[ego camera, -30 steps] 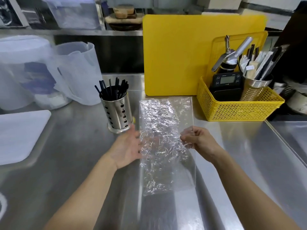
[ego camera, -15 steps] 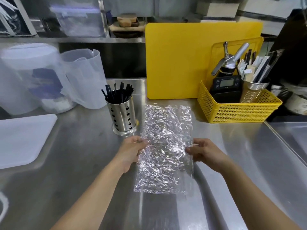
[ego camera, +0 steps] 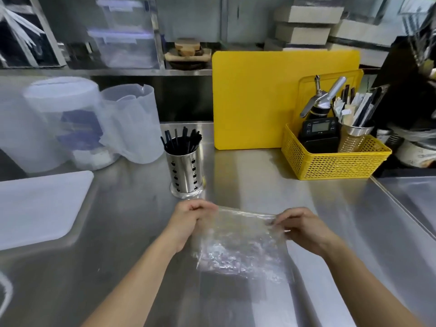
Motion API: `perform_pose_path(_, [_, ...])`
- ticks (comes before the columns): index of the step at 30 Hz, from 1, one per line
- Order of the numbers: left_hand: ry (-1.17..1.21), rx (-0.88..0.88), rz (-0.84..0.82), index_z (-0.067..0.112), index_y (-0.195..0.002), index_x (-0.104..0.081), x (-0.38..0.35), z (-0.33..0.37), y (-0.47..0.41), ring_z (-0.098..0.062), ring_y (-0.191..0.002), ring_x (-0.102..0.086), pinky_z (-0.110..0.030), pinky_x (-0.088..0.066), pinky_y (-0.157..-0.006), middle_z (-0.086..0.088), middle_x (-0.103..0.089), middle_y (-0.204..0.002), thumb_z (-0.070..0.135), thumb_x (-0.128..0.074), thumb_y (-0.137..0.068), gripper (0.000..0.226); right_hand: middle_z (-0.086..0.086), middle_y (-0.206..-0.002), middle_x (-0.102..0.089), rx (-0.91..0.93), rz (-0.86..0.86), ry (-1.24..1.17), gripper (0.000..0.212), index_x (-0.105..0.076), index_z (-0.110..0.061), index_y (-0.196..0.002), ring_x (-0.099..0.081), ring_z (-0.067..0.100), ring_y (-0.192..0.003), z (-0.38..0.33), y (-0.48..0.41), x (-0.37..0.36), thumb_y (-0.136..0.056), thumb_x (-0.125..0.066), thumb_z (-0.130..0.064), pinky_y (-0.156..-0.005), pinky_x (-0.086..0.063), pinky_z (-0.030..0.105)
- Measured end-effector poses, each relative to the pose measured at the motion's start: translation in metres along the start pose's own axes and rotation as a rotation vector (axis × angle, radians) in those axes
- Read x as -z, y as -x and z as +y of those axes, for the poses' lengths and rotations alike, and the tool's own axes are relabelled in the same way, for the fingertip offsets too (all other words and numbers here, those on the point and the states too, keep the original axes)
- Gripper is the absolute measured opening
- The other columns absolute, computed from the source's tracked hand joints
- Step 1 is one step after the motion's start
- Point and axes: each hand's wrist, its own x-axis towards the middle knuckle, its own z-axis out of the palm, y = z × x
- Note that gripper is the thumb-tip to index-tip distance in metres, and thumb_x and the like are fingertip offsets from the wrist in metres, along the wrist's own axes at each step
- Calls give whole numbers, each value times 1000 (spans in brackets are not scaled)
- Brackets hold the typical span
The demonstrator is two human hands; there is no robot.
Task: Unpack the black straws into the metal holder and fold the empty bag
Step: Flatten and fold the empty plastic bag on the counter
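Observation:
Several black straws stand in the perforated metal holder on the steel counter. In front of it lies the empty, crinkled clear bag, doubled over toward me so its fold runs between my hands. My left hand pinches the bag's left end with curled fingers. My right hand pinches the right end the same way. The bag's lower part rests on the counter.
A yellow cutting board leans at the back. A yellow basket with a timer and utensils sits at the right. Translucent jugs stand at the left, a white board lies near the left edge.
The bag lay long and flat on the counter with my hands at its sides. Its far half has since come over toward me, so it is shorter, and both hands now pinch the fold.

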Motion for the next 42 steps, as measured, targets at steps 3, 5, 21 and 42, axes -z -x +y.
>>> perform_pose_path(3, [-92,-55,-3,13,-61,-68,8,1,7,2,-62,-61,-7,-43,-53,15,-69,-56,-15,-41,-84,45,13,-70,-70,-3,-5,52,43,-69,2,-58,-63,18,-57,4,0,-9,-79,-38,22,-47,-49,25])
perform_pose_path(5, [-142,-111,4,12,-62,-68,13,0,11,7,-64,-61,-3,-43,-58,13,-69,-58,-17,-39,-84,47,10,-76,-73,37,-12,86,43,-72,-1,-60,-65,18,-69,6,-1,-14,-73,-37,20,-56,-51,26])
perform_pose_path(21, [-59,-211,-182,31,-115,-58,33,5,26,-2,-63,-58,-17,-46,-66,9,-66,-80,20,-51,-92,26,14,-69,-59,89,-182,590,13,-62,12,-82,-55,15,-66,-8,0,-73,-77,-69,3,-63,-47,22])
perform_pose_path(42, [-76,35,-343,12,-73,-53,-81,-29,55,-7,-56,-58,-16,-43,-54,-3,-60,-66,-2,-65,-78,20,5,-63,-68,121,498,40,21,-67,-14,-66,-65,18,-60,53,123,0,-76,-68,4,-52,-51,24])
